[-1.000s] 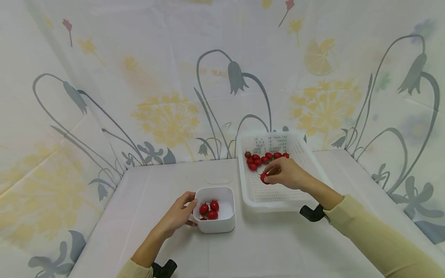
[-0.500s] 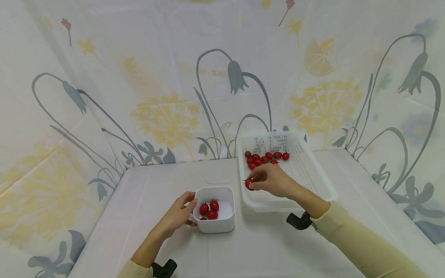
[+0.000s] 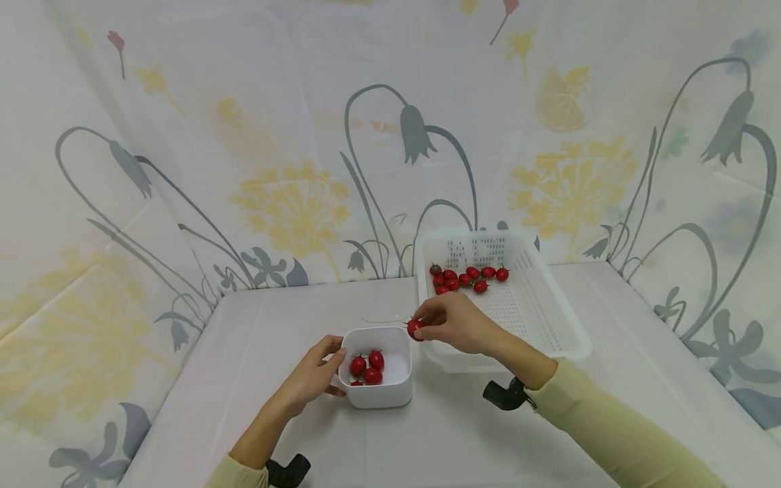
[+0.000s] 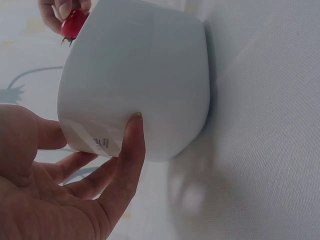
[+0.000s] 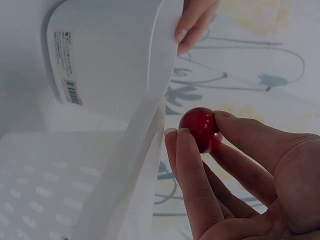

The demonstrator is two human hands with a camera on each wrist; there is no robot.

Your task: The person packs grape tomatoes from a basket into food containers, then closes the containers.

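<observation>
1. Held tomato (image 3: 415, 330): red, in the air near the white box's far right corner, between box and basket in the head view.
2. My right hand (image 3: 460, 324) has it; thumb and fingers (image 5: 190, 170) pinch it from opposite sides.
3. White box (image 3: 379, 398): upright on the table, four red tomatoes (image 3: 373, 376) visible inside, one mostly hidden by the near wall.
4. My left hand (image 3: 314, 373) grips the box's left side, fingers spread apart and touching the wall.
5. Printed label (image 5: 67, 67) with barcode on the box's outside, right wrist view; text too small to read.
6. White perforated basket (image 3: 470, 364): just right of the box, a cluster of tomatoes (image 3: 452, 285) towards its far left part.
7. Table (image 3: 274, 332): pale cover under box and basket.
8. My sleeves (image 3: 616, 420): pale yellow-green, a black device (image 3: 508, 394) at each wrist.
9. Backdrop (image 3: 256, 61): whitish sheet, grey and yellow flower prints.
</observation>
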